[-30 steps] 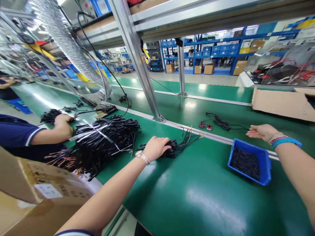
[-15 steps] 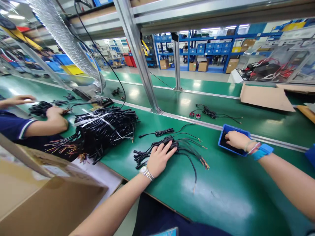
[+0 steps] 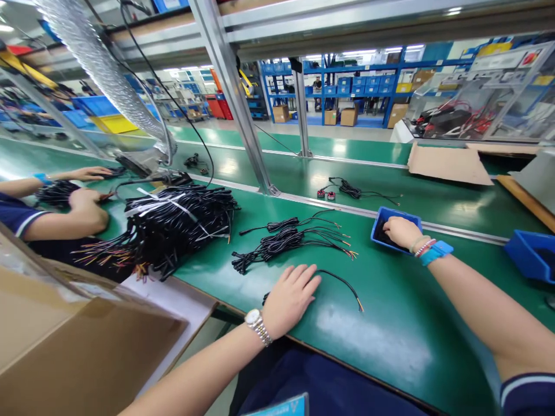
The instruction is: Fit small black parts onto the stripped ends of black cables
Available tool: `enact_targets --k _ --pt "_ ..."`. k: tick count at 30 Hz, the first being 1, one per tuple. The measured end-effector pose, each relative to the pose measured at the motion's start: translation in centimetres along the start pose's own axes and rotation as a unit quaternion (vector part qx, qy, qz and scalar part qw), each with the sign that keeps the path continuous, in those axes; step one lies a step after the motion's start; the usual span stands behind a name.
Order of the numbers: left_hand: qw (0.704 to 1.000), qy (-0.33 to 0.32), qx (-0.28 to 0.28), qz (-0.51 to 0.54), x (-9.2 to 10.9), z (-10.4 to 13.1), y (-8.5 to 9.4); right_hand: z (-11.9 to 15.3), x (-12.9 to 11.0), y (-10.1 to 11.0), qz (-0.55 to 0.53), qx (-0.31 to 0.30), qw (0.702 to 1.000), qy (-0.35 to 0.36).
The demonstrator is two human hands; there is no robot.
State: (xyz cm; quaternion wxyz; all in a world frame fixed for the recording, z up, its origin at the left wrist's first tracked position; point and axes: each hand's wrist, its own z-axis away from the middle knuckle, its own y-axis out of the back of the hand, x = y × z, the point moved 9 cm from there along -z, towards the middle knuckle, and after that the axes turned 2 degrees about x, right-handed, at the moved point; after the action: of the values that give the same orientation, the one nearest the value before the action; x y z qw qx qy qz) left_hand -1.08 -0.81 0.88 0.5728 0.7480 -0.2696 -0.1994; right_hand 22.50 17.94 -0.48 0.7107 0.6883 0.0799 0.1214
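My left hand [image 3: 290,297] lies over a black cable [image 3: 340,277] near the bench's front edge, its fingers curved over the coil. The cable's bare-wire end reaches out to the right of the fingertips; a bit of its other end shows near the wrist. Just beyond lies a small pile of coiled black cables [image 3: 281,242], wire ends to the right. My right hand [image 3: 401,231] dips into a small blue bin [image 3: 376,242] with dark contents. Its fingers are bent together and their tips are partly hidden, so what they pinch cannot be made out.
A large tied bundle of black cables [image 3: 182,214] lies left, beside a cardboard box [image 3: 99,352]. A co-worker's hands [image 3: 87,199] handle cables farther left. Behind the rail [image 3: 303,203] lie another cable [image 3: 349,188] and two red-black round parts. Another blue bin [image 3: 526,254] stands right.
My left hand has moved toward me, bringing one cable away from the pile, which now lies uncovered. My right hand stays in the blue bin. The view has shifted slightly right.
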Motion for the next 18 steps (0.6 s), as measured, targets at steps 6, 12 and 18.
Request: enact_targets --k 6,12,18 --pt "0.992 -0.075 -0.028 0.093 5.5 -5.8 -3.9 0.1 -0.1 0.4 -0.02 0.003 1.0 -0.022" --pt "0.924 0.059 -0.018 0.378 3.3 -8.0 -4.9 0.9 0.0 1.1 -0.063 0.017 0.998 -0.016" --pt "0.67 0.245 0.044 0.7 -1.1 -9.5 -4.6 2.0 -0.1 3.2 -0.108 0.055 0.992 -0.02"
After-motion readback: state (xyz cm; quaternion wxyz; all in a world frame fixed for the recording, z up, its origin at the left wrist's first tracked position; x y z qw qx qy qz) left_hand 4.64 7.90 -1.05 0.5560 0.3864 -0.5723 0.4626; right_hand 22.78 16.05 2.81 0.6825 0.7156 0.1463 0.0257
